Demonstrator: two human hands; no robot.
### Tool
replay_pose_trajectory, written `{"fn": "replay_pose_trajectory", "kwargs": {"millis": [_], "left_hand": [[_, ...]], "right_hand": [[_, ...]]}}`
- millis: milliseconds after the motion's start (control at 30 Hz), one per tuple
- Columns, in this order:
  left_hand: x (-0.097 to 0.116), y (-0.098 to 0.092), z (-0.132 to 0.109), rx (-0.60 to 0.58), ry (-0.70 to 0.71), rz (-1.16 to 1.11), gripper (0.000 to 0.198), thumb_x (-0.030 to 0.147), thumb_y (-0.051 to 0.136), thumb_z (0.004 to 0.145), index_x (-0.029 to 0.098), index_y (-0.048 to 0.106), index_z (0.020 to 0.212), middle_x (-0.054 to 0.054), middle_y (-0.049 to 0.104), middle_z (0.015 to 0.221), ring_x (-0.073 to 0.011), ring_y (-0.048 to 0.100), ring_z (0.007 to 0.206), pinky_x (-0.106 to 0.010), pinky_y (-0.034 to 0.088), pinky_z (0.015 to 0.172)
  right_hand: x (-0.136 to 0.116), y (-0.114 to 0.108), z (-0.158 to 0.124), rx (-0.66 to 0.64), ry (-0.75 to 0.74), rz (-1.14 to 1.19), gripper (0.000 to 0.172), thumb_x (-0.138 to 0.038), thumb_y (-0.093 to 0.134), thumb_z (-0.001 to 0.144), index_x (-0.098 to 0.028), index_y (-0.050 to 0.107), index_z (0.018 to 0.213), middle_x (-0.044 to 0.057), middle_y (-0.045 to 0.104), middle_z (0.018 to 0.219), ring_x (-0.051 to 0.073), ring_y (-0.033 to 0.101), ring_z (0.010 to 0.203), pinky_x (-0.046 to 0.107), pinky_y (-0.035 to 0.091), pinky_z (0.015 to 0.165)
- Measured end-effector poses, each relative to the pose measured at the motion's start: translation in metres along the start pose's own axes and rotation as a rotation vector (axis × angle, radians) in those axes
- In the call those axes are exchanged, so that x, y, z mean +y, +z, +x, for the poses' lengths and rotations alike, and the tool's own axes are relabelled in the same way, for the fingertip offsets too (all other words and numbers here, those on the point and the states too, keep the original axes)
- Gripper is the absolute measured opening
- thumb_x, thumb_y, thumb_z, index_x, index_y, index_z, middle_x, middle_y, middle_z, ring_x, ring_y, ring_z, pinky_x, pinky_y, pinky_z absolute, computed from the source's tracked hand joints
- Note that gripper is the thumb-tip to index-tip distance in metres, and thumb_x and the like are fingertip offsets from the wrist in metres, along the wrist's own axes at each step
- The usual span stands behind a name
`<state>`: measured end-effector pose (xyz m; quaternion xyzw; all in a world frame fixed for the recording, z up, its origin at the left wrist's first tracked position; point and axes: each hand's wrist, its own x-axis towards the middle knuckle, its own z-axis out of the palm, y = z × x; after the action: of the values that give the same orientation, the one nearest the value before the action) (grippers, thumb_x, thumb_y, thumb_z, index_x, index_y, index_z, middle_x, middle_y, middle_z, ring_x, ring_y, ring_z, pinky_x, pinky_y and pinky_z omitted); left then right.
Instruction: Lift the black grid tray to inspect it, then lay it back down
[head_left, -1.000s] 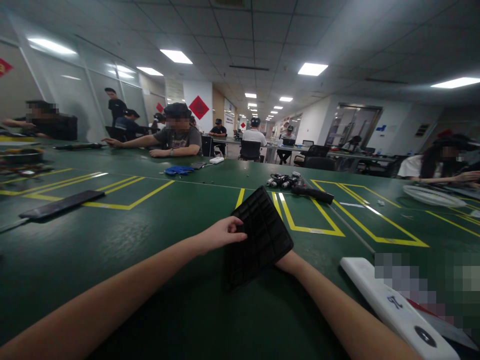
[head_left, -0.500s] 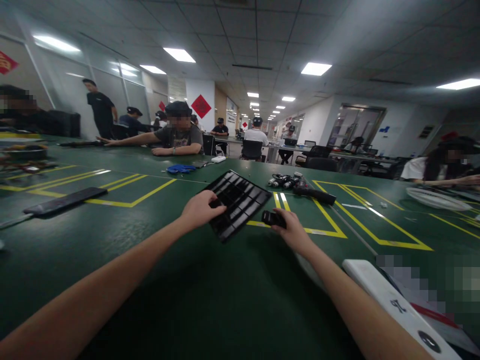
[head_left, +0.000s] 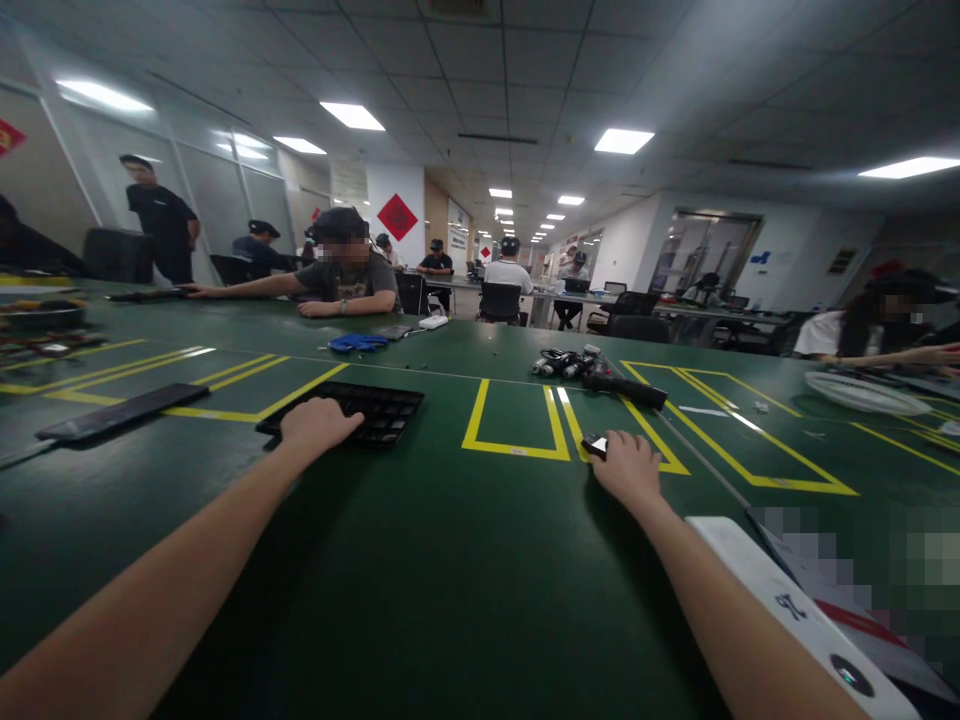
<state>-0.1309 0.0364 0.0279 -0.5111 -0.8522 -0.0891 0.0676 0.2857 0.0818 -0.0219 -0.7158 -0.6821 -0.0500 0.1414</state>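
Note:
A black compartmented tray (head_left: 390, 408) is level at the table surface, left of the middle. My left hand (head_left: 319, 425) grips its near side, fingers closed over the edge. Farther right, my right hand (head_left: 624, 465) is closed round a small black object (head_left: 596, 446) with a bright, shiny top, low over the yellow tape line. The palm side of this hand is hidden. Beyond it lies a black cylindrical thing (head_left: 626, 388), next to a heap of dark cables with silver connectors (head_left: 566, 362).
A dark bar with a cable (head_left: 124, 413) lies at left, blue gloves (head_left: 358, 343) farther back. A white device (head_left: 795, 610) is at the near right, a white coil (head_left: 866, 393) beyond it. A person (head_left: 349, 265) leans on the table's far side.
My left hand has moved left and down with the tray, which was tilted in the air and now is level. My right hand has moved right with the small black object.

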Motion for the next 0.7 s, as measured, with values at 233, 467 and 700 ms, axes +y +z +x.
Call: {"fn": "replay_pose_trajectory", "kwargs": {"millis": [233,467,700], "left_hand": [[0.081,0.013,-0.047,0.146,0.543,-0.271,0.043,0.008,0.028,0.077,0.01,0.05,0.114,-0.012,0.058,0.106,-0.0186,0.055,0.095,-0.029,0.043,0.083],[0.122,0.049,-0.082,-0.14,0.864,-0.357,0.038,0.017,0.033,0.083,0.014,0.05,0.117,-0.009,0.051,0.124,-0.0182,0.043,0.116,-0.035,0.031,0.1],[0.12,0.028,-0.104,0.072,0.944,-0.34,0.038,0.029,0.038,0.085,0.014,0.048,0.119,-0.011,0.039,0.134,-0.0214,0.029,0.126,-0.041,0.02,0.105]], "right_hand": [[-0.049,-0.009,-0.023,0.049,-0.266,0.136,0.054,-0.033,0.039,0.08,-0.007,0.036,0.128,0.014,0.03,0.138,0.033,0.018,0.128,0.053,0.016,0.102],[-0.084,0.006,-0.067,-0.183,-0.546,0.338,0.059,-0.044,0.032,0.084,-0.008,0.034,0.13,0.014,0.027,0.14,0.029,0.017,0.13,0.052,0.011,0.104],[-0.076,0.0,-0.053,-0.154,-0.547,0.333,0.052,-0.042,0.03,0.085,-0.012,0.04,0.127,0.013,0.034,0.137,0.028,0.025,0.127,0.049,0.018,0.103]]}}
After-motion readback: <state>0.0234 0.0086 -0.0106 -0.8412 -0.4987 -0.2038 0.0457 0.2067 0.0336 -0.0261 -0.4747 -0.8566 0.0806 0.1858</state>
